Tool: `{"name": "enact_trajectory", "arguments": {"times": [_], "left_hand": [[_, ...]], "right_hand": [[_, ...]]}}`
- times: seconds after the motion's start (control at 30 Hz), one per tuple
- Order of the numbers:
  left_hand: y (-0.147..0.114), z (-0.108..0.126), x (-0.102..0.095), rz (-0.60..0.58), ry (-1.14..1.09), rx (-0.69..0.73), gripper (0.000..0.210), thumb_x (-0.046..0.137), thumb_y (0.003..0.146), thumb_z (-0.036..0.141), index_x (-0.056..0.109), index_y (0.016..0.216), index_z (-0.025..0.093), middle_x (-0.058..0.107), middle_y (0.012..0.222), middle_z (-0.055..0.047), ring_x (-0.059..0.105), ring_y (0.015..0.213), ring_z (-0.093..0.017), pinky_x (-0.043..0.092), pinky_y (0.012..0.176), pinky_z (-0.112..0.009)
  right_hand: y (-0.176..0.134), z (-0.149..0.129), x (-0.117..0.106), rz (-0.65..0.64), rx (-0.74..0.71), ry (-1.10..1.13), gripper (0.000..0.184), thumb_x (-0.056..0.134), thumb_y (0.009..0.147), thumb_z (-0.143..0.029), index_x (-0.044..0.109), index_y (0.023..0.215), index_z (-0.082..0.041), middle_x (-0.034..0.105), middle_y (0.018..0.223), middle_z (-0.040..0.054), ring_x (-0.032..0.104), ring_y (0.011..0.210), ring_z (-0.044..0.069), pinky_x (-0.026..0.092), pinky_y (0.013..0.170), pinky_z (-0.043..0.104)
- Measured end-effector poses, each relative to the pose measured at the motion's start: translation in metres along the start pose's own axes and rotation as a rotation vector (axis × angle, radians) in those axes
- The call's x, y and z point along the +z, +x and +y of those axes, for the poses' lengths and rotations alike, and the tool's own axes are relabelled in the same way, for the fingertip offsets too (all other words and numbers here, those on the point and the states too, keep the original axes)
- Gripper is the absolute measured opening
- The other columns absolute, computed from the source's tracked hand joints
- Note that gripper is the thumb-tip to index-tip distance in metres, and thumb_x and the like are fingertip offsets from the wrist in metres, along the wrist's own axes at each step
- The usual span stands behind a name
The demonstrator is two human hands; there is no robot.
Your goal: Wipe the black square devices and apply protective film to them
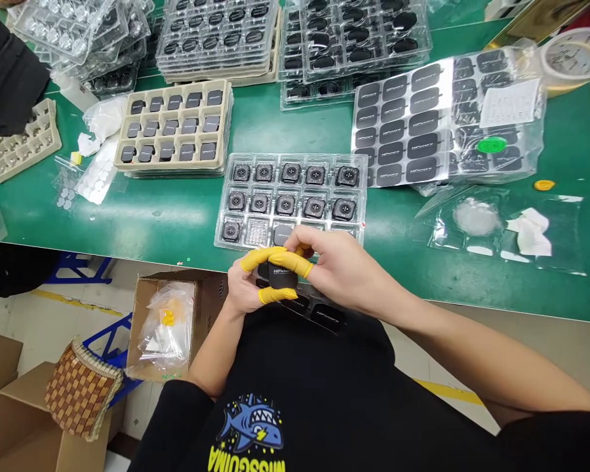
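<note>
A black smartwatch body (282, 278) with a "HiFuture" label on its face is held between both hands, just in front of the table edge. My left hand (243, 285) grips it from the left, with yellow finger cots on thumb and forefinger. My right hand (337, 265) closes on its top and right side, also in yellow cots; its other fingers are curled and partly hidden. Beyond them, a clear plastic tray (221, 219) carries several watch bodies, most with their round sensor backs up. Below the hands, a sheet of black label films (328, 317) lies against my lap.
A beige tray (119, 147) of small black pieces stands left of the clear tray. Film sheets (400, 124) lie right. Stacked trays (216, 62) line the back. A tape roll (577, 56) sits far right. An open carton (136, 334) stands below the table's edge.
</note>
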State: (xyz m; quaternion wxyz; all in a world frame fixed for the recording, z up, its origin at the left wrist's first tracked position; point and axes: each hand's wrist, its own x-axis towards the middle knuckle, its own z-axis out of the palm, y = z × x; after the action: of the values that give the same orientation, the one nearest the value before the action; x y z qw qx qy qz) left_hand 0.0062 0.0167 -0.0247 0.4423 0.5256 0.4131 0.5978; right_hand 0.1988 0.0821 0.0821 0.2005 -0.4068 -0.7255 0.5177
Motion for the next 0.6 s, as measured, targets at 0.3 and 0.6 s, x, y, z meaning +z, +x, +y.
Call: {"name": "enact_trajectory", "arguments": {"times": [0.3,0.6], "left_hand": [[-0.002,0.001,-0.004,0.053,-0.028,-0.133,0.075,0.107,0.059,0.064,0.087,0.119,0.021,0.087,0.099,-0.006,0.083,0.082,-0.022,0.071,0.075,-0.032],[-0.018,-0.002,-0.017,0.111,0.121,-0.041,0.072,0.105,0.068,0.058,0.086,0.129,0.025,0.089,0.113,-0.009,0.087,0.100,-0.027,0.073,0.090,-0.035]], "right_hand": [[0.012,0.008,0.000,-0.097,0.011,0.004,0.026,0.059,0.104,-0.046,0.064,0.090,-0.024,0.069,0.082,0.0011,0.060,0.074,0.019,0.043,0.068,0.032],[0.020,0.018,0.027,-0.072,-0.052,0.022,0.018,0.071,0.098,-0.040,0.061,0.099,-0.025,0.072,0.089,0.0016,0.062,0.080,0.021,0.046,0.074,0.033]]}}
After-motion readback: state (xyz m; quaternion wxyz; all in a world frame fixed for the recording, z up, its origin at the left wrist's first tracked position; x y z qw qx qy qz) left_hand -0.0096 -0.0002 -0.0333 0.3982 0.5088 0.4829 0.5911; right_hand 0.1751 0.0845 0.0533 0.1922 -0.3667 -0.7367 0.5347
